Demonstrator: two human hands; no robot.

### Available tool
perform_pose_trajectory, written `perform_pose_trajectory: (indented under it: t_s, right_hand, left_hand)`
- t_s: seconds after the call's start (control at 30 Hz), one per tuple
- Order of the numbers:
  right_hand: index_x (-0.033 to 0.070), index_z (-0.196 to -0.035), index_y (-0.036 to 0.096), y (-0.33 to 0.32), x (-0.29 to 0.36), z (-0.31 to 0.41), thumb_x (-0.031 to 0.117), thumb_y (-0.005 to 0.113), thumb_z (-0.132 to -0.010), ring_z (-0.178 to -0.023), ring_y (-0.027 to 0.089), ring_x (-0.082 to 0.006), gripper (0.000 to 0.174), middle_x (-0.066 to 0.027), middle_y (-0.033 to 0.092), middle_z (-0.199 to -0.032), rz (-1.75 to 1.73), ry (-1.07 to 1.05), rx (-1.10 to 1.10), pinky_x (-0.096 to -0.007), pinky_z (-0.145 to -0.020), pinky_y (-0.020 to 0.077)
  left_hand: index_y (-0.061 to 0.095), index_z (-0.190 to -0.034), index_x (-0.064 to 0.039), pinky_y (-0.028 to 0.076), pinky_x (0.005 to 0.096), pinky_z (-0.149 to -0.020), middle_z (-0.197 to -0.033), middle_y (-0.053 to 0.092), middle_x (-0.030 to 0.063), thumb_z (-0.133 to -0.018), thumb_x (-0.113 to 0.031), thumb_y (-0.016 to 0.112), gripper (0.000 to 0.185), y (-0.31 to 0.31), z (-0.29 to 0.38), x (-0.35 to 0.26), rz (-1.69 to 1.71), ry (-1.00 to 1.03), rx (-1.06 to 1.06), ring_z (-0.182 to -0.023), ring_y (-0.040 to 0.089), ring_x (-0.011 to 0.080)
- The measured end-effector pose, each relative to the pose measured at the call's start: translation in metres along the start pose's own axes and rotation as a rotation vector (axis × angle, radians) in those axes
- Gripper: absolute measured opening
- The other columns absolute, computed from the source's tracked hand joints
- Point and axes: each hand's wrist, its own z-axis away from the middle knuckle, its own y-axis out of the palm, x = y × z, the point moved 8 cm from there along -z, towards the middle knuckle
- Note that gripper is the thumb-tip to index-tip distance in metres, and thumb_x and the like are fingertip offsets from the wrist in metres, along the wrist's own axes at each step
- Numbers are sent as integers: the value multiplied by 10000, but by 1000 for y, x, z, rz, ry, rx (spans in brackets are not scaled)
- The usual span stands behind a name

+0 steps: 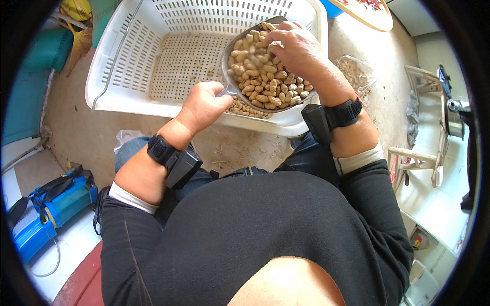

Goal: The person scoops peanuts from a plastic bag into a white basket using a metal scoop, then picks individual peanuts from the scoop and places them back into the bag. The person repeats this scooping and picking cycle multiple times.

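A round metal pan (pixel 226 57), heaped with unshelled peanuts (pixel 264 74), sits over the right side of a white plastic basket (pixel 168 101). My right hand (pixel 296 46) is above the far part of the heap, pinching a peanut (pixel 276 46) between thumb and fingers. At the pan's left rim is my left hand (pixel 204 105), its thumb and forefinger close to a shiny, blurred bit; whether it grips the rim is unclear. Smaller pale pieces, apparently peanut kernels (pixel 249 110), lie in the basket's near side below the pan. A few more are scattered on its perforated floor.
A clear plastic bag of peanuts (pixel 354 74) rests on the floor to the right. Wooden frames (pixel 421 158) stand farther right. A broom (pixel 80 42) is at upper left, and a blue strapped container (pixel 57 210) at lower left. The basket's wire handle (pixel 116 57) lies along its left side.
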Motion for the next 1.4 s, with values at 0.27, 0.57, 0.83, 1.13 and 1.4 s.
perform_pose_trajectory:
  t_s: [0.27, 0.57, 0.83, 1.13, 1.4]
  right_hand:
    - [120, -825, 709, 24, 9, -9, 179, 663, -757, -960, 568, -266, 101, -52, 614, -900, 81, -41, 96, -372, -838, 472]
    - [109, -839, 696, 22, 2, -3, 202, 680, -758, -872, 606, -257, 124, -61, 625, -897, -109, 27, 187, -349, -772, 492]
    - [108, -901, 689, 21, -19, -2, 194, 639, -807, -834, 635, -283, 137, -95, 659, -886, -110, 121, 134, -364, -757, 505]
    - [96, -909, 688, 22, -36, -1, 195, 642, -816, -719, 599, -178, 143, -65, 642, -813, -159, 216, 122, -307, -673, 495]
    - [43, -894, 633, 23, -53, 7, 199, 664, -847, -621, 473, -26, 166, 27, 564, -707, -560, 350, 115, -191, -559, 419]
  left_hand:
    - [587, -732, 54, 432, 315, -572, -590, 534, 116, -741, -191, 595, 245, 3, -2, 6, -29, 15, -4, -590, 475, 120]
    - [593, -722, 54, 423, 307, -563, -576, 518, 96, -749, -202, 604, 258, 3, -4, 8, 12, -10, 35, -581, 464, 105]
    - [634, -739, 47, 419, 289, -564, -598, 565, 48, -772, -215, 610, 265, 1, -4, 2, -4, -15, 20, -595, 486, 94]
    - [651, -776, 46, 424, 283, -573, -622, 581, 43, -771, -215, 616, 264, 2, -3, 4, 47, -26, 41, -606, 496, 95]
    - [650, -774, 39, 420, 276, -574, -626, 577, 21, -773, -211, 627, 252, 0, -4, 9, 68, -42, 9, -616, 489, 78]
